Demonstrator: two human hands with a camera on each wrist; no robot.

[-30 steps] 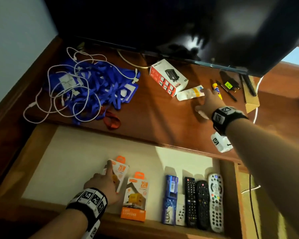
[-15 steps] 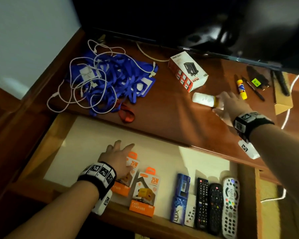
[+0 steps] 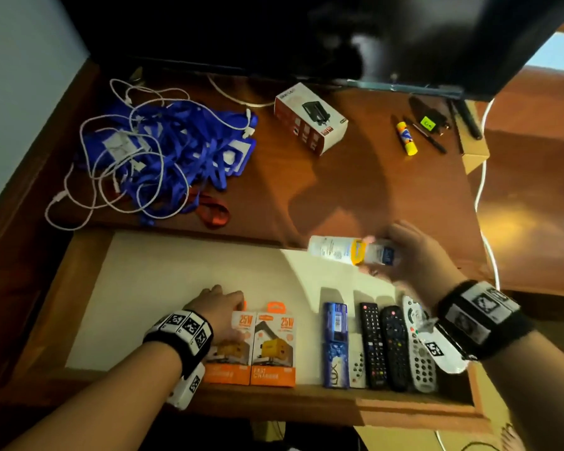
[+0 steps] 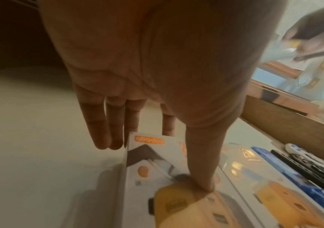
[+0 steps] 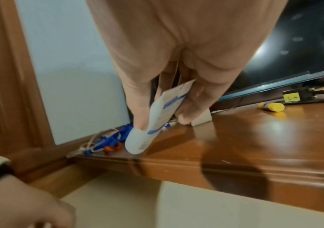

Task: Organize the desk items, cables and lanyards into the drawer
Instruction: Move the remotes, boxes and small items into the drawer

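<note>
The drawer [image 3: 163,275] is pulled open under the wooden desk [image 3: 355,177]. My left hand [image 3: 220,307] lies inside it on an orange-and-white charger box [image 3: 228,356]; the thumb [image 4: 202,166] presses the box face [image 4: 147,160] and the fingers are straight beside it. A second charger box [image 3: 274,346] lies right beside it. My right hand [image 3: 414,255] grips a white tube with a yellow band [image 3: 336,250] over the drawer's back edge, pinched between thumb and fingers [image 5: 137,114]. Blue lanyards [image 3: 183,151], white cables [image 3: 111,177] and a red lanyard [image 3: 212,213] lie tangled on the desk's left.
A blue box [image 3: 335,343] and several remotes [image 3: 394,346] line the drawer's front right. On the desk are a red-and-white adapter box [image 3: 310,118], a glue stick [image 3: 407,138], a pen [image 3: 430,138] and a cardboard box [image 3: 474,151]. A dark TV [image 3: 306,34] overhangs the back.
My right hand took the tube off the desk and carried it toward the drawer. My left hand pushed the left charger box up against the second one.
</note>
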